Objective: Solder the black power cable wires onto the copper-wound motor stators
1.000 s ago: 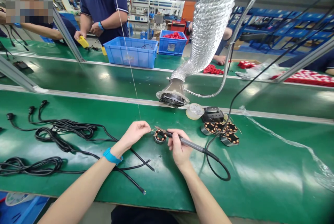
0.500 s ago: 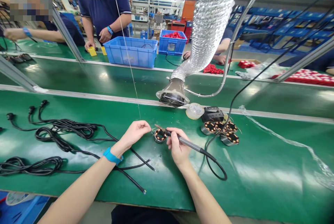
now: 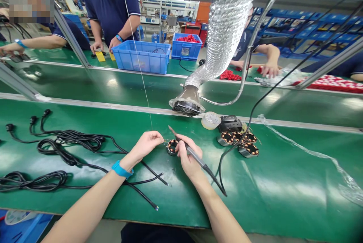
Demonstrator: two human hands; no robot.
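A soldering iron is gripped in my right hand, its tip pointing up and left above a small ring-shaped copper-wound coil. The fingers of that hand are close against the coil's right side. Just left of the coil, my left hand is pinched; what is between its fingertips is too small to make out. Thin wire ends show between this pinch and the coil. A thin strand hangs down from above and ends near my left hand.
Black cables lie coiled at the left. At the right are more coils, a tape roll and a black box. A fume duct nozzle hangs ahead. People work across the bench beside blue bins.
My right hand has tilted the iron more upright and moved its fingers to the coil. My left hand has stayed put. Across the bench, a person's hand has reached over the red parts.
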